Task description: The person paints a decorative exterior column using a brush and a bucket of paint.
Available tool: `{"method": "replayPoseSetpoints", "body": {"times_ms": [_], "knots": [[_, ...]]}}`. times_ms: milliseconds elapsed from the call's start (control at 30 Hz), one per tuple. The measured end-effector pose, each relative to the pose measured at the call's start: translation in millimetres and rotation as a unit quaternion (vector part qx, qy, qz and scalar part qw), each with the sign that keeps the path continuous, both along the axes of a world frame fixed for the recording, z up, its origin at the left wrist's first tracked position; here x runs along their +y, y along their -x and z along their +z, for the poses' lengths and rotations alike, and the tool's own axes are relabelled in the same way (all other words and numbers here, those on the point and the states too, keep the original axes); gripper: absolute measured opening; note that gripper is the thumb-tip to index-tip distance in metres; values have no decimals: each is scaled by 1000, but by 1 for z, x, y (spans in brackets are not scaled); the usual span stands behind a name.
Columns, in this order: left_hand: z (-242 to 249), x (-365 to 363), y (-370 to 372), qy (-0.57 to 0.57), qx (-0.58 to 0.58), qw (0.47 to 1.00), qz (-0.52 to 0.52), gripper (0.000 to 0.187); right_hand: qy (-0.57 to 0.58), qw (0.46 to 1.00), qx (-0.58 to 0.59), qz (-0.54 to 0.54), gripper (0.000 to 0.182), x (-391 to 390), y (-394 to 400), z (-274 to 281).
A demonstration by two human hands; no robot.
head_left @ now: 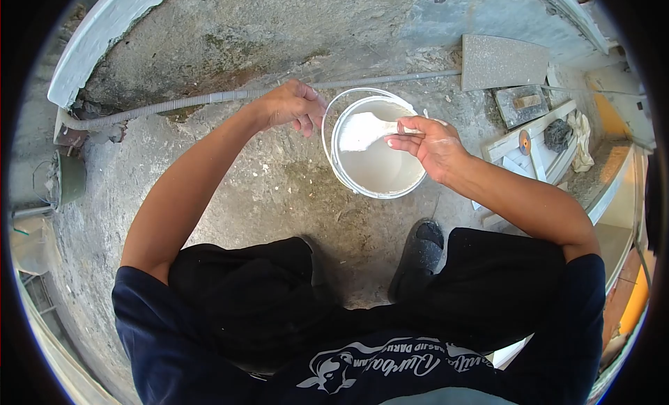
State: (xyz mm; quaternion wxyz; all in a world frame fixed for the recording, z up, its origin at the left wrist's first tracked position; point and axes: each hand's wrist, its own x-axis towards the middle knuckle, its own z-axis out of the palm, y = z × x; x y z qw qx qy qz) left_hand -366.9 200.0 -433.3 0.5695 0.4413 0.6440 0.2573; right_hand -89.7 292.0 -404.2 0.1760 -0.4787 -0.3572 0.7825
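A white bucket [385, 193] stands on the concrete floor in front of me, with pale material inside and its thin wire handle [350, 91] tilted toward the far left. Over its opening, my right hand [437, 146] grips a putty knife [361, 132] by the handle. The knife's wide end points left and is thickly coated in white. My left hand [296, 109] is just left of the bucket, fingers loosely bent and apart, with the fingertips close to the wire handle. White residue marks the fingers of both hands.
A grey corrugated hose [174, 105] runs along the wall's base. At right lie a grey panel [503, 62], a plastering float [523, 104], white boards [533, 130] and a cutting disc [525, 142]. My sandaled foot [418, 259] is near the bucket. A dark container [71, 176] stands far left.
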Motion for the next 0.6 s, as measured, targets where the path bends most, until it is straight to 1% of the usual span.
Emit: {"method": "replayPoseSetpoints", "body": {"times_ms": [33,133,233,267,300,333,367,433,500,533,600], "knots": [[2,-1,2,-6,16,1000,-6,29,-4,1000,4,7,22,3,-4,1],[9,-2,9,-16,14,1000,9,31,-56,997,7,44,19,9,-14,5],[13,-3,11,-23,26,999,16,31,-193,971,-16,143,17,10,-17,2],[14,-3,11,-21,27,999,13,30,-304,924,-50,225,17,11,-19,4],[13,-2,10,-20,28,999,11,29,-409,857,-83,303,17,12,-19,11],[11,-2,9,-20,28,999,9,28,-504,770,-116,375,16,12,-20,16],[10,-2,7,-18,27,999,7,26,-631,677,-22,378,17,16,-18,10],[7,-1,2,-16,27,1000,3,24,-676,620,-65,394,18,16,-15,6],[5,0,-4,-19,56,998,-16,32,-708,552,-127,422,23,19,-11,10],[4,0,-5,-19,71,997,-24,35,-692,555,-167,431,23,19,-11,15],[-5,1,-6,-23,62,998,-22,34,-655,557,-245,448,23,17,-8,29]]}}
